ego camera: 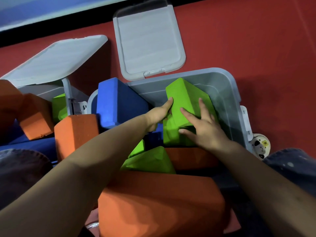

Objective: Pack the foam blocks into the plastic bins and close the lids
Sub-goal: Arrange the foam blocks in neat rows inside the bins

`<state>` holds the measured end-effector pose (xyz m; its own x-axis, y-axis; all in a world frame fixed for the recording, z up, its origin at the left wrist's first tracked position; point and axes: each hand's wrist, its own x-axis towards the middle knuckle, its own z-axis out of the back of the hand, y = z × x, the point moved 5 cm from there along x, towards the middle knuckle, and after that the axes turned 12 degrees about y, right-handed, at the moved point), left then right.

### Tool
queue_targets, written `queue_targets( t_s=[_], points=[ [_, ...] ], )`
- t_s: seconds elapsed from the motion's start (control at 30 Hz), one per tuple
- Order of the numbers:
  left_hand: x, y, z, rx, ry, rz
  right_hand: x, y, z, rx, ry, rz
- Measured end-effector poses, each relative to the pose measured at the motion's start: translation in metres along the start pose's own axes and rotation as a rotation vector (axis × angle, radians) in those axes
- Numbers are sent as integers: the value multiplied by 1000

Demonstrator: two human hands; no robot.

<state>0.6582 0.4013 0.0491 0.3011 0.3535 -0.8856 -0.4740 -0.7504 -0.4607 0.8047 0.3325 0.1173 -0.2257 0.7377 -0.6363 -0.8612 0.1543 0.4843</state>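
Both hands on a green foam block inside the open plastic bin.

From the head view, the right hand (205, 124) lay flat with fingers spread on the face of a tilted green block (185, 101), while the left hand (159, 112) pressed its thumb against that block's left edge; its other fingers were hidden. The block sat in the grey bin (227, 93), whose lid (148, 43) stood open just beyond the hands. A blue block (118, 103) leaned on the bin's rim, touching the left wrist's far side. More green blocks (152, 161) lay under the forearms, and a large orange block (159, 202) sat nearest the person. Left of the left arm, orange blocks (75, 132) crowded a second bin (68, 93) with its lid raised.
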Motion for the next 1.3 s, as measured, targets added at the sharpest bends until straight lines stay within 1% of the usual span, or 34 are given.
queue_targets(
  t_s=[0.07,0.13,0.27,0.37,0.47,0.6,0.7,0.77,0.8,0.9,0.97,1.07,1.13,1.23,1.3],
  points=[
    [1,7,0,-32,40,25,-1,0,-1,-46,16,-47],
    [5,15,-2,-138,66,6,-1,0,1,-82,-18,-94],
    [5,21,3,-219,-33,-9,-3,0,13,-97,-194,-123],
    [11,22,10,-239,-53,7,-4,-5,17,-85,-303,-135],
    [10,24,12,-177,-41,21,-3,-13,15,-94,-385,-192],
    [10,30,7,16,54,71,-6,-33,21,2,-477,-319],
    [9,32,1,77,56,82,-10,-39,26,55,-523,-381],
    [9,30,-4,70,46,87,-13,-41,28,76,-519,-430],
    [9,28,-8,81,37,89,-15,-42,29,72,-490,-446],
    [5,16,-16,185,-81,92,-17,-37,33,1,-368,-431],
    [3,9,-18,127,-171,81,-16,-35,36,-4,-343,-404],
    [-1,-3,-11,-30,-284,-17,-13,-40,35,33,-342,-363],
    [-1,-11,-7,51,-317,-57,-9,-51,24,94,-297,-342],
    [5,-15,-13,247,-291,-65,-6,-69,-3,204,-228,-303],
    [12,-17,-23,330,-259,-65,-6,-78,-18,259,-256,-272]
  ],
)
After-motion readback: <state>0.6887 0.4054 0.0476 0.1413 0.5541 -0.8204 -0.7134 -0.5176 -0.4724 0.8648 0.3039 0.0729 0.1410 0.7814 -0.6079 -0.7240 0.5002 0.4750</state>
